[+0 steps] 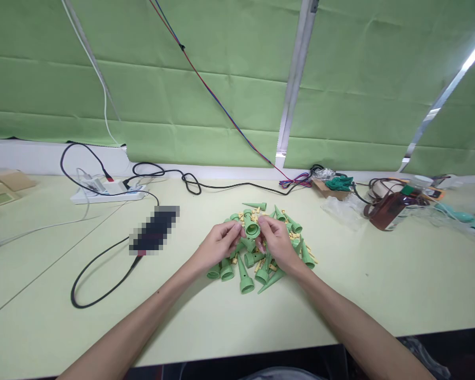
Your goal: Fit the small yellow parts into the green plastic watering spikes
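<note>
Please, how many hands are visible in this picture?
2: the left hand and the right hand, on opposite sides of one green cone. Some fingers are partly hidden.

pass: tabletop [364, 253] right of green cones [246, 283] | blocked: cable loop [90, 306] left, bottle [391, 211] rear right

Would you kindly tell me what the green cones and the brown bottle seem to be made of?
Green cones: probably moulded plastic with a satin finish, judging by their even colour and smooth rims.
Brown bottle: glossy, amber-tinted glass or plastic; its sheen leaves that open.
</note>
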Tool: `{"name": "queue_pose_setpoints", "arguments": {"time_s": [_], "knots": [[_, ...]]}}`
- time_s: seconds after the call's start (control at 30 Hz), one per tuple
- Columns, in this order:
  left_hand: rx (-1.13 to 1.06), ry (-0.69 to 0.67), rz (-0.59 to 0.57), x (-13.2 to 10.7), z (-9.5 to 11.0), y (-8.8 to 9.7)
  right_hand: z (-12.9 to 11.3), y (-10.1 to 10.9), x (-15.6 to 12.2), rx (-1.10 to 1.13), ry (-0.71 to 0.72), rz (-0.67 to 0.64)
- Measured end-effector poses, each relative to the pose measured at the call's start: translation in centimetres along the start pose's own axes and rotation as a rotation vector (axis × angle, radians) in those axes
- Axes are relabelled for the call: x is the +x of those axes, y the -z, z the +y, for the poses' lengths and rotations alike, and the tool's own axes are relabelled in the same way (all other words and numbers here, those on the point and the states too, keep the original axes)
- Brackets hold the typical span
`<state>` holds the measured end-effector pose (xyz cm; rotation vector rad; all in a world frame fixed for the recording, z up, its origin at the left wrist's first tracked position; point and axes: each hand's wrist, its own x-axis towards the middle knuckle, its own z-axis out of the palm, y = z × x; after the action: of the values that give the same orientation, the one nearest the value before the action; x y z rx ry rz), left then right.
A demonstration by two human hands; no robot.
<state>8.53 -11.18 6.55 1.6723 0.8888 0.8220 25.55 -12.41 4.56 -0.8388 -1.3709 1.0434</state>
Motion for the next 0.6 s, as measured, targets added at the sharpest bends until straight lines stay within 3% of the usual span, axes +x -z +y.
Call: {"name": "queue_pose_setpoints", "arguments": {"time_s": [0.1, 0.23, 0.6], "knots": [[-0.302, 0.184, -0.129, 0.1, -0.1, -0.1, 0.0, 0.1, 0.0, -0.047, 0.023, -0.069], [-0.451, 0.22, -0.189, 0.0, -0.2, -0.2, 0.4, 0.0, -0.2, -0.085, 0.016, -0.121], [-0.258, 0.136, -0.206, 0.0, -0.8, 0.8, 1.1, 0.0, -0.3, -0.09, -0.011, -0.14]]}}
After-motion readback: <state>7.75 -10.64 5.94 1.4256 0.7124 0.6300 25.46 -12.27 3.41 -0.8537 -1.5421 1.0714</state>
